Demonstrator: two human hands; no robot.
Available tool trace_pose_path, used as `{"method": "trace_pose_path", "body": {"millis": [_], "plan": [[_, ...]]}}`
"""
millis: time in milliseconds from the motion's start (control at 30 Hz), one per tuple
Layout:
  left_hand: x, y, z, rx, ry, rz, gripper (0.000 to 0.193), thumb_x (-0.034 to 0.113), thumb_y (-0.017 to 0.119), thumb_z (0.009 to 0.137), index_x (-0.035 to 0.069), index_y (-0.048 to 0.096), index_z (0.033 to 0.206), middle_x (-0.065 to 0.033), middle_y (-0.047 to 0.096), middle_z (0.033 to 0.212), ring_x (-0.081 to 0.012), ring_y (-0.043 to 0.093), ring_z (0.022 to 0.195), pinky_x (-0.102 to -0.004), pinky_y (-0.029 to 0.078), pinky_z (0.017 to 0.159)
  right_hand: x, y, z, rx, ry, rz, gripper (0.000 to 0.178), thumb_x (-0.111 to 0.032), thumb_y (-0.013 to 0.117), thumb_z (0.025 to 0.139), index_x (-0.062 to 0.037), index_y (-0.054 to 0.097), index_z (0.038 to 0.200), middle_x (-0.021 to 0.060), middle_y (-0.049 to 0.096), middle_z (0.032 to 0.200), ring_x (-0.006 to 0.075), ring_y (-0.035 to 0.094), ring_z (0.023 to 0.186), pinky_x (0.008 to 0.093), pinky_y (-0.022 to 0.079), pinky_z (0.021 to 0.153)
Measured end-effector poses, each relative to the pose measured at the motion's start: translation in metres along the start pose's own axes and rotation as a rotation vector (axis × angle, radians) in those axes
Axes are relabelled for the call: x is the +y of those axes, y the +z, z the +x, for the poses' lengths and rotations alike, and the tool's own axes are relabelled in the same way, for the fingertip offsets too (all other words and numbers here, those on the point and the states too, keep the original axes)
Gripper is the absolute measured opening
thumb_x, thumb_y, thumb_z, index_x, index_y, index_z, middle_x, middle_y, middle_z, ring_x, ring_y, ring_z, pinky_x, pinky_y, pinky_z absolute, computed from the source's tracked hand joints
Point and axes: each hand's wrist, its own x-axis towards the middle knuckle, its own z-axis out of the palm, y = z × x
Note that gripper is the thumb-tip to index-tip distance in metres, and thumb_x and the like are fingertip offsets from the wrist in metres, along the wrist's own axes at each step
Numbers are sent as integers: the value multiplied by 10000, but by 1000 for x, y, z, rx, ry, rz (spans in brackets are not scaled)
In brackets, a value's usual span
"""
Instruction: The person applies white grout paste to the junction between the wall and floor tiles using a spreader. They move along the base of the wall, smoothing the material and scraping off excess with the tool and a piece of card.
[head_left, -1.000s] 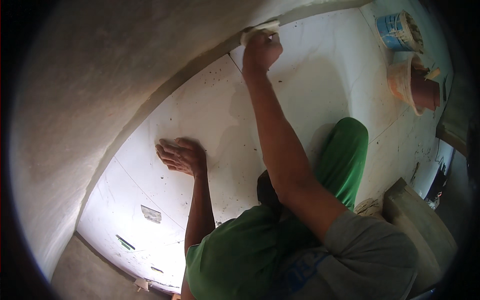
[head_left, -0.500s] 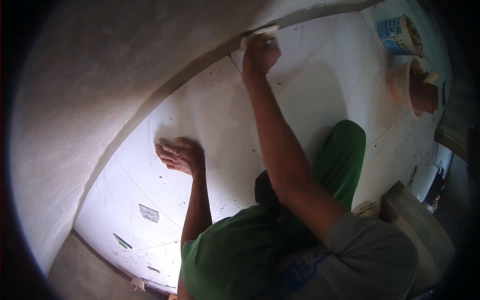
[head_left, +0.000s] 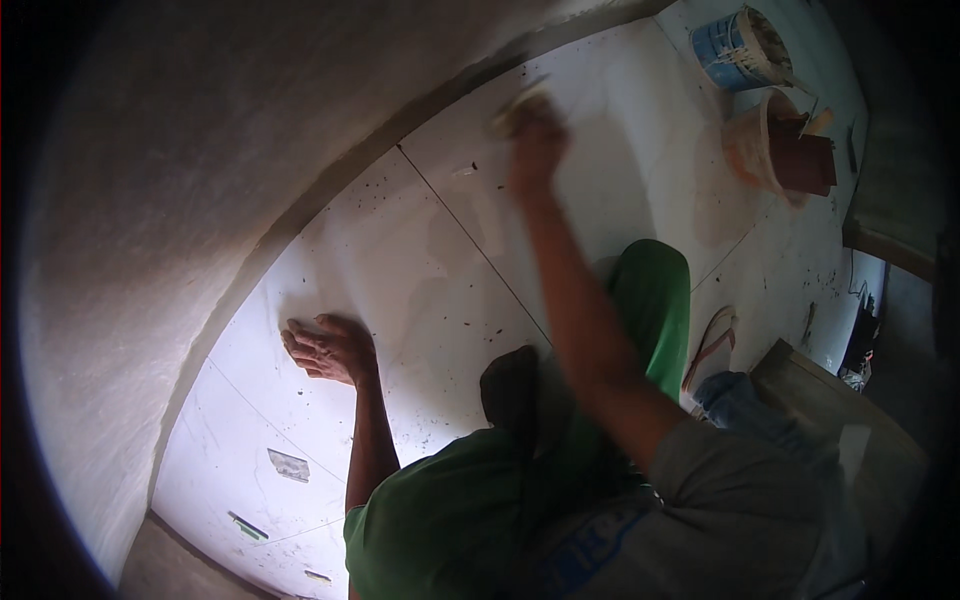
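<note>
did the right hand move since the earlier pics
Yes: the right hand has come away from the grey border strip, back over the white tiles and farther right of the dark seam.

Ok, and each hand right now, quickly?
Left hand: open, resting on the white tiled floor.
Right hand: closed on a small cream-coloured object, too blurred to identify.

The wall (head_left: pixel 240 130) borders the tiled floor (head_left: pixel 620 80) at left and ahead. On the floor, the left hand (head_left: pixel 330 350) lies before a flat piece (head_left: pixel 289 465) and narrow strip (head_left: pixel 247 526); far right, a bucket (head_left: pixel 732 50) stands just beyond a tub (head_left: pixel 748 150) with a block (head_left: pixel 803 163) in it.
</note>
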Motion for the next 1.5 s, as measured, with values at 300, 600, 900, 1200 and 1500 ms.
{"method": "trace_pose_path", "body": {"millis": [300, 600, 900, 1200, 1500], "plan": [[23, 0, -7, -23, 27, -62, 604, 410, 460, 1053, 95, 386, 1564, -188, 377, 1611, -363, 361, 1496, -571, 348, 1132, -18, -24, 102, -146, 105, -6, 234, -189, 560, 1037, -10, 704, 1079, 100, 730, 1060, 232, 708, 972, 404, 592, 822], [11, -3, -3, 10, 16, -61, 601, 363, 522, 1022, 71, 424, 1538, -190, 392, 1612, -364, 335, 1515, -577, 324, 1160, -25, 9, 39, -283, -165, -363, 140, -135, 711, 968, -45, 699, 1074, 67, 726, 1003, 168, 706, 963, 342, 592, 831], [16, -1, -7, 41, 18, -69, 574, 361, 532, 1031, 83, 460, 1527, -176, 427, 1575, -365, 369, 1481, -574, 337, 1150, -2, 112, -128, -248, -150, -318, 303, -220, 534, 1018, 54, 663, 1020, 285, 700, 919, 436, 693, 894, 505, 524, 792], [27, -8, -1, -27, -7, -140, 632, 384, 526, 1015, 54, 430, 1544, -192, 378, 1626, -350, 300, 1538, -553, 285, 1196, -17, 93, -92, -279, 161, -71, 255, -188, 615, 1020, 47, 709, 1059, 143, 719, 978, 185, 683, 840, 425, 584, 714], [18, -2, -5, -14, -2, -125, 628, 397, 530, 1017, 86, 413, 1550, -184, 398, 1608, -350, 313, 1529, -557, 300, 1180, 6, 47, -48, -136, -110, -220, 268, -198, 635, 1004, 43, 675, 1114, 127, 689, 958, 198, 631, 879, 389, 538, 772]]}}
